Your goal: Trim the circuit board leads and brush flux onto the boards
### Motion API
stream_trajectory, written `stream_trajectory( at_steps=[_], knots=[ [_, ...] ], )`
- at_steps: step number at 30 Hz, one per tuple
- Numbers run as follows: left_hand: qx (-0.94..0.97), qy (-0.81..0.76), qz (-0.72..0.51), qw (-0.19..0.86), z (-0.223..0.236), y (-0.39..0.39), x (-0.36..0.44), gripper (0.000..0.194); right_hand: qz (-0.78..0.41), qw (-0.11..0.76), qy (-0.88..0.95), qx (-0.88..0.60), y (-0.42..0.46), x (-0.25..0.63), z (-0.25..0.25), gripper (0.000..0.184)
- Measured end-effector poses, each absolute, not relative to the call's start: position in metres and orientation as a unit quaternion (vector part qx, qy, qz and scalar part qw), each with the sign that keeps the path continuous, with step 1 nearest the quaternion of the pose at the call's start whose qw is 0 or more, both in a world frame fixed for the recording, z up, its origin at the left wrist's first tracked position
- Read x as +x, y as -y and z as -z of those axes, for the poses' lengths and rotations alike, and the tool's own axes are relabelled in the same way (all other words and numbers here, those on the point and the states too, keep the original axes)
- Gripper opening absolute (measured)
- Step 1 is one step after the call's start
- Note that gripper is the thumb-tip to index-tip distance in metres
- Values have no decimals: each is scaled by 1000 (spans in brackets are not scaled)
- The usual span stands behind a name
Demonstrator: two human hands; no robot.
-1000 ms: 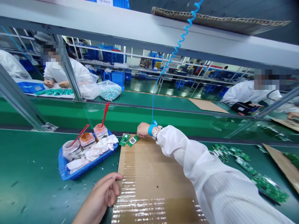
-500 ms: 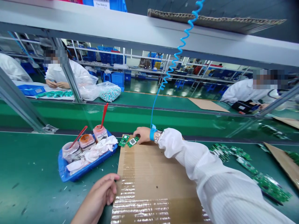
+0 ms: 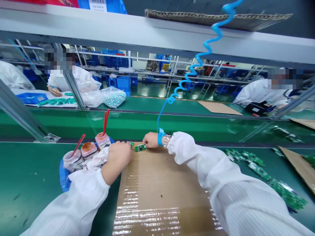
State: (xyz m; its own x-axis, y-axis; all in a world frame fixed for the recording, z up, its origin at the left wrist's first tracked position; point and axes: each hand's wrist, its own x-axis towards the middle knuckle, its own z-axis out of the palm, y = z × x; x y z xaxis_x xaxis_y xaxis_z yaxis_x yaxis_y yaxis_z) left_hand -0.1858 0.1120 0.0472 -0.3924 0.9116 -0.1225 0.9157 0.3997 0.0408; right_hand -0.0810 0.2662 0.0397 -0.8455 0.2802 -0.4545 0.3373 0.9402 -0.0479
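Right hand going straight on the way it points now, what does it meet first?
Probably the green circuit board lying on the cardboard sheet, just at the fingertips of the right hand; this view cannot show whether they touch it.

White striped cleanroom gear here, baggy sleeves (image 3: 73,203) with gathered elastic cuffs (image 3: 177,139). Right wrist has a blue ESD strap (image 3: 160,138) with a coiled blue cord (image 3: 187,76) coming off it, plus a silver link watch (image 3: 167,140) right beside it.
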Motion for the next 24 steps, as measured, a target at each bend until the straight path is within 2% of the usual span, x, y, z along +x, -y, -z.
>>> stream_trajectory(
  at_steps=[9, 15, 21, 24],
  knots=[
    [512, -845, 136, 74, -36, -144, -191, 28, 114, 263, -948, 137, -280, -114, -40, 31],
    [490, -858, 131, 76, -38, -145, -189, 30, 130, 181, -964, 146, -279, -120, -32, 32],
    [485, -866, 95, 79, -33, -147, -189, 33, 115, 118, -973, 160, -269, -95, -28, 50],
    [490, -864, 85, 80, -33, -146, -188, 33, 106, 83, -977, 165, -261, -87, -25, 49]
  ],
)
